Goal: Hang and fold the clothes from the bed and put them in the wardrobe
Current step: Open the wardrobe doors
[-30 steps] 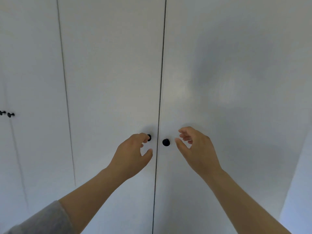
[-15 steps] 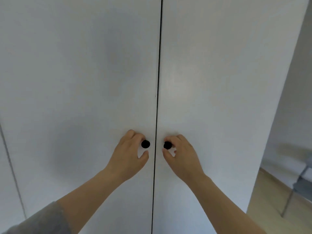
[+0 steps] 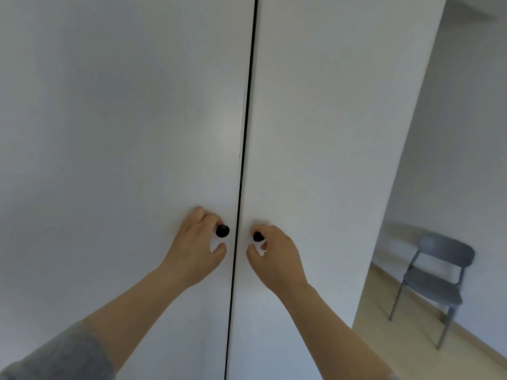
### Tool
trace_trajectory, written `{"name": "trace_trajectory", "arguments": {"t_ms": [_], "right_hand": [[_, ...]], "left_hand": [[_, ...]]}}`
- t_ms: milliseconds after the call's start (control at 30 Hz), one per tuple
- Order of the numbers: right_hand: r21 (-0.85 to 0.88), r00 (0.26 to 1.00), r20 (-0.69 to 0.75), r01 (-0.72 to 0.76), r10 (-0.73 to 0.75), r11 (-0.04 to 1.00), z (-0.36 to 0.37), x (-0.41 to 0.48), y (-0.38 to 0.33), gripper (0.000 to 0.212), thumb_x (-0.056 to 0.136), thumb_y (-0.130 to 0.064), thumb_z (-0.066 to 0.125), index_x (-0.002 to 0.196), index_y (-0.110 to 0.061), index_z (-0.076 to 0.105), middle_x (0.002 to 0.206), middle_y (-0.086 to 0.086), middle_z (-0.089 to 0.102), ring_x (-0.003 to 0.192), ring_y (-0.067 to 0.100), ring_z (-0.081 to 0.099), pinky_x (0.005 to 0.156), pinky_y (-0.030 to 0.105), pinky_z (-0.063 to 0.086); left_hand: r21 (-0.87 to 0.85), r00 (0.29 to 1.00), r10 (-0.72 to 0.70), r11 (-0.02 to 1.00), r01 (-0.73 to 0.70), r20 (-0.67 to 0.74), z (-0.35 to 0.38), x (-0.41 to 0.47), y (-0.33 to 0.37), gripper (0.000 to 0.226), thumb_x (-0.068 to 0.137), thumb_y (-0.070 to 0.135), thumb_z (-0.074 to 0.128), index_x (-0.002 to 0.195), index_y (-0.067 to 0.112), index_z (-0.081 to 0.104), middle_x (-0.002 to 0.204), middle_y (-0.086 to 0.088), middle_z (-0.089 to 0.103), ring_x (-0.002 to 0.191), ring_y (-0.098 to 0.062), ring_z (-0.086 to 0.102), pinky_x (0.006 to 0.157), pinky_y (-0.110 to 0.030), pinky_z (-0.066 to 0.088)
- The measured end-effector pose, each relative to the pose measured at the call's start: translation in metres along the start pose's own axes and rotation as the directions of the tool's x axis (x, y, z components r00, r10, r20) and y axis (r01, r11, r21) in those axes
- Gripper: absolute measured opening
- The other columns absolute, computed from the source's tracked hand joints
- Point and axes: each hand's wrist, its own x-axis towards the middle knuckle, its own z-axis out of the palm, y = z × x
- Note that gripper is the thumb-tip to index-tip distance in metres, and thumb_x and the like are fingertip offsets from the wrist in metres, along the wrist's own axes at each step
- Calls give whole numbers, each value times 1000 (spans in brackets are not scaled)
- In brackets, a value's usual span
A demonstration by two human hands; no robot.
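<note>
The white wardrobe fills the view, its left door (image 3: pixel 123 133) and right door (image 3: pixel 329 133) meeting at a dark narrow gap down the middle. Each door carries a small black round knob. My left hand (image 3: pixel 196 248) curls its fingers round the left knob (image 3: pixel 222 231). My right hand (image 3: pixel 275 255) curls round the right knob (image 3: pixel 257 236), which is partly hidden by the fingers. No clothes or bed are in view.
To the right of the wardrobe's side edge there is a light wooden floor (image 3: pixel 411 346) and a white wall. A grey chair (image 3: pixel 436 278) with thin metal legs stands against that wall.
Both hands have moved in from beside the knobs and closed round them. The view has swung to the right, bringing the chair and floor into sight. The gap between the doors looks slightly wider.
</note>
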Motion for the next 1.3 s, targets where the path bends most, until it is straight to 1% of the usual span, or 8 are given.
{"name": "trace_trajectory", "arguments": {"t_ms": [200, 367, 567, 767, 967, 1100, 1233, 1300], "right_hand": [[-13, 999, 3, -55, 55, 998, -11, -20, -8, 30, 90, -27, 56, 120, -23, 58, 107, -14, 56, 82, 0, 46, 71, 10, 31], [-42, 994, -39, -105, 104, 994, -24, -46, -8, 26, 90, -32, 57, 116, -29, 58, 101, -21, 54, 82, 3, 53, 66, 2, 35], [-27, 976, -97, -196, 192, 980, -38, -69, -11, 20, 90, -37, 59, 110, -37, 57, 93, -29, 52, 83, 0, 56, 68, 4, 40], [-22, 962, -114, -250, 246, 968, -52, -82, -16, 19, 91, -39, 59, 109, -40, 57, 96, -27, 56, 83, 2, 58, 72, 6, 44], [-30, 960, -114, -259, 254, 965, -79, -102, -15, 17, 89, -40, 58, 106, -40, 59, 94, -26, 57, 82, 1, 57, 68, 10, 44], [-11, 953, -147, -268, 264, 963, -95, -123, -9, 18, 85, -46, 61, 102, -40, 56, 96, -26, 57, 84, 1, 57, 68, 14, 48], [25, 945, -187, -267, 267, 963, -98, -139, -3, 32, 79, -50, 66, 100, -41, 43, 105, -27, 48, 96, -1, 53, 71, 20, 52], [88, 927, -225, -287, 300, 954, -96, -146, -3, 48, 76, -49, 71, 109, -41, 37, 113, -33, 40, 101, -1, 53, 72, 19, 53]], "left_hand": [[-8, 1000, 15, 1000, -14, 24, -2, -2, -2, 29, 79, 14, 69, 107, 11, 60, 104, 1, 43, 94, -16, 47, 86, -27, 43], [-10, 999, 37, 999, -36, 26, -1, -3, -2, 31, 79, 14, 71, 107, 10, 59, 106, -2, 43, 96, -16, 46, 88, -26, 41], [-11, 997, 34, 999, -34, 72, -4, -6, -1, 36, 81, 20, 71, 113, 12, 57, 114, -2, 42, 104, -16, 45, 93, -23, 38], [-399, 1000, -6, 917, 17, 30, -18, -8, 36, 33, 91, 17, 62, 124, 21, 58, 118, 7, 59, 103, -9, 56, 87, -20, 45], [-661, 981, 181, 745, -89, 72, -38, -6, 111, 32, 95, 16, 55, 114, 41, 62, 105, 28, 67, 101, 6, 61, 86, -8, 49], [-697, 972, 233, 703, -144, 34, -41, -14, 139, 36, 95, 13, 52, 97, 45, 67, 97, 27, 70, 94, 5, 64, 79, -4, 46], [-661, 962, 264, 735, -151, 74, -40, -17, 159, 28, 95, 15, 50, 109, 29, 71, 104, 20, 70, 100, 2, 64, 89, -15, 50], [-631, 959, 271, 759, -162, 80, -41, -20, 167, 27, 96, 15, 51, 111, 25, 71, 107, 17, 69, 102, -1, 63, 93, -21, 51]]}}
